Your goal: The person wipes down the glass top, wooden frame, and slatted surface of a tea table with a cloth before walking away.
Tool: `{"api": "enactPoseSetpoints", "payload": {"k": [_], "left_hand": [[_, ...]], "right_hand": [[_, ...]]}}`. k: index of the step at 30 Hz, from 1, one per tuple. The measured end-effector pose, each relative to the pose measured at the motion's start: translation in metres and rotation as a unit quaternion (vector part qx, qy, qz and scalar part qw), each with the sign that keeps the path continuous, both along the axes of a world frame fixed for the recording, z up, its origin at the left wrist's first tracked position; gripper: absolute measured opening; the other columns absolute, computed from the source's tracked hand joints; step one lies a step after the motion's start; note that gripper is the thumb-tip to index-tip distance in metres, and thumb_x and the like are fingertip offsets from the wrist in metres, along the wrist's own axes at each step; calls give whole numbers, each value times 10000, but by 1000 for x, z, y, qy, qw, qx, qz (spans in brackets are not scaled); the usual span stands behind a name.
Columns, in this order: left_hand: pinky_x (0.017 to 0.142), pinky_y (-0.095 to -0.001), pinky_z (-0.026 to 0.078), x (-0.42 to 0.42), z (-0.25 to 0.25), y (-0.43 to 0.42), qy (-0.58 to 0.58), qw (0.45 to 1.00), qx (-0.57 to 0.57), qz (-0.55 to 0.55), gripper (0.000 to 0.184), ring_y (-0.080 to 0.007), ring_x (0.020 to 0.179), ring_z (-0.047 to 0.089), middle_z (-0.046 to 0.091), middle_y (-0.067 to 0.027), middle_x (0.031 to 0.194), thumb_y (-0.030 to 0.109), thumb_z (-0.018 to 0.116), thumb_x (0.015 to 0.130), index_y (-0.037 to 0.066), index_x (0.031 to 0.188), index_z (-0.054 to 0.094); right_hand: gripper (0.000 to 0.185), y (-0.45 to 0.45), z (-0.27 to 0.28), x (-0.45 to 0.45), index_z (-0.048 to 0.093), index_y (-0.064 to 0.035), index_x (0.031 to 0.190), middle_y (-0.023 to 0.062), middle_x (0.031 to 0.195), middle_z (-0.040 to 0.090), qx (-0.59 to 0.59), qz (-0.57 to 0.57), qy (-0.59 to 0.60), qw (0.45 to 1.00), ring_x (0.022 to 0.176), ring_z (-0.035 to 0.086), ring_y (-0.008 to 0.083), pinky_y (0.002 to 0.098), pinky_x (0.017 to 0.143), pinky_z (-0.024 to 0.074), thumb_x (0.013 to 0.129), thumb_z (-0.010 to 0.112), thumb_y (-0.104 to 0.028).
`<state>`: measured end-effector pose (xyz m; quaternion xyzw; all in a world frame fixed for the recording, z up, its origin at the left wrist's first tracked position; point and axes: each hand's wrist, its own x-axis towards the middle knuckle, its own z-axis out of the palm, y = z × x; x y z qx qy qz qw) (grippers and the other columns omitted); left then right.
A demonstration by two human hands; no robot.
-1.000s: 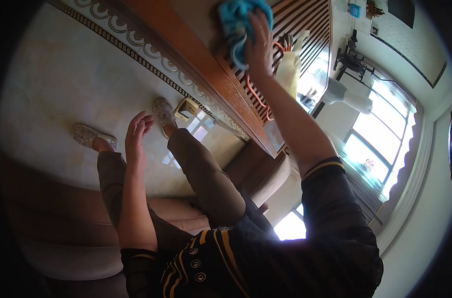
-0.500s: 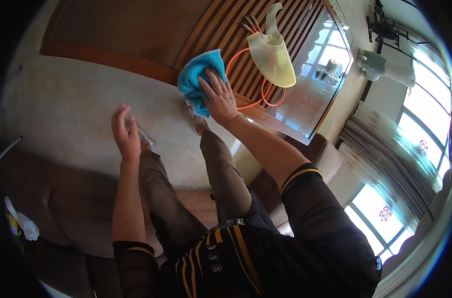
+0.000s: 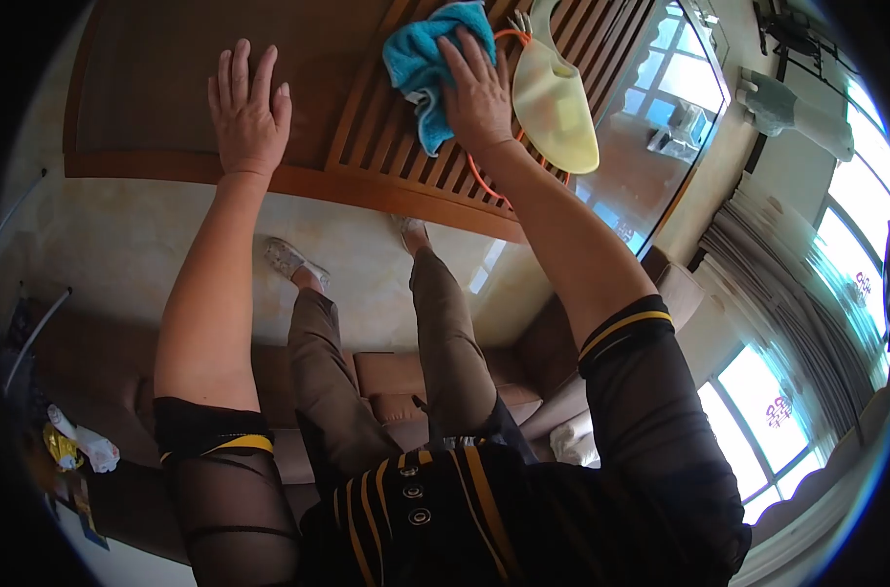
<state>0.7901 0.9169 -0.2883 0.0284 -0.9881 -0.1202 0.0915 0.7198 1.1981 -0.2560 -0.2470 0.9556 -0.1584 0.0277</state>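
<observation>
My right hand [image 3: 479,103] lies on a crumpled blue cloth [image 3: 416,59] on the slatted part of the wooden table [image 3: 367,186]. Its fingers press onto the cloth's right side; the thumb is hidden. Beside this hand, a pale yellow, translucent bib-like piece [image 3: 557,108] with a curved strap rests on the slats. An orange cable [image 3: 484,186] runs partly beneath it, with its metal-tipped ends near the strap. My left hand [image 3: 247,117] is open, fingers stretched out, over the dark panel at the table's left. Whether it touches the surface I cannot tell.
A glass panel [image 3: 665,127] forms the table's right side, with a small clear object [image 3: 680,132] on it. Behind my legs stands a brown sofa [image 3: 396,377]. Grey curtains [image 3: 787,274] hang by bright windows at right. Bags [image 3: 83,440] lie at lower left.
My right hand and the blue cloth have moved from the table's front edge farther onto the slats. My left hand has risen from above the floor to over the table, its fingers spreading.
</observation>
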Motion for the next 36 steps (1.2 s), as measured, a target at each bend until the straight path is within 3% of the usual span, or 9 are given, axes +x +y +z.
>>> {"api": "enactPoseSetpoints", "payload": {"k": [10, 16, 21, 25, 26, 30, 33, 34, 36], "left_hand": [[1123, -502, 182, -6, 10, 5, -67, 998, -2, 12, 494, -310, 1384, 214, 251, -98, 1491, 261, 454, 907, 188, 1389, 374], [1126, -512, 159, -8, 14, 4, -92, 996, 8, 10, 499, -333, 1391, 184, 218, -125, 1499, 269, 465, 901, 167, 1383, 380], [1121, -517, 155, -8, 15, 3, -101, 995, 15, 11, 502, -343, 1386, 191, 226, -132, 1497, 268, 452, 904, 157, 1387, 377], [1116, -523, 155, -9, 13, 3, -92, 995, 23, 9, 506, -355, 1379, 203, 233, -140, 1494, 262, 444, 903, 148, 1391, 372], [1116, -523, 155, -11, 13, 3, -95, 995, 17, 11, 506, -355, 1379, 203, 233, -140, 1494, 262, 444, 903, 148, 1391, 372], [1115, -523, 156, -7, 13, 3, -106, 994, 16, 5, 512, -358, 1379, 201, 232, -143, 1495, 256, 446, 898, 145, 1392, 370], [1116, -523, 155, -10, 13, 4, -100, 995, 14, 6, 515, -357, 1381, 198, 230, -143, 1496, 253, 448, 897, 145, 1394, 367], [1116, -524, 155, -9, 13, 4, -96, 995, 14, 7, 516, -356, 1382, 196, 229, -142, 1496, 252, 448, 897, 145, 1396, 365], [1117, -524, 152, -10, 12, 4, -97, 995, 7, 0, 519, -355, 1386, 190, 223, -142, 1499, 254, 447, 899, 137, 1397, 360]], "right_hand": [[489, 125, 7, -43, 508, -148, 1268, 100, 1362, 452, 7, -216, -15, 976, 1231, 436, 347, 408, 1027, 370, 801, 514, -5], [361, 161, 49, -78, 575, -101, 1223, 162, 1075, 620, -81, -404, -134, 901, 998, 607, 254, 332, 872, 452, 864, 558, -131], [347, 129, 85, -179, 610, -114, 1182, 159, 987, 664, -100, -255, -56, 960, 924, 641, 264, 333, 836, 476, 845, 572, -189], [528, 92, 38, -317, 424, -84, 1366, 146, 1433, 363, -201, -134, -289, 926, 1305, 348, 305, 414, 1047, 304, 883, 551, -257], [529, 73, 22, -325, 425, -110, 1372, 149, 1451, 333, -83, -183, -240, 950, 1312, 333, 316, 427, 1056, 287, 891, 534, -303], [535, 9, -1, -239, 427, -178, 1379, 166, 1456, 318, 56, -216, 13, 975, 1319, 304, 359, 470, 1080, 228, 900, 497, -407], [522, 20, -8, -149, 398, -190, 1386, 158, 1432, 339, 104, -131, 20, 986, 1322, 293, 341, 487, 1087, 192, 902, 491, -360], [502, 23, -13, -115, 512, -260, 1283, 142, 1306, 467, 64, -88, 114, 987, 1227, 438, 348, 524, 1021, 331, 801, 652, -269], [616, 20, 2, -33, 483, -295, 1295, 100, 1377, 369, 66, -53, -27, 996, 1295, 336, 363, 590, 1056, 238, 728, 723, -267]]}}
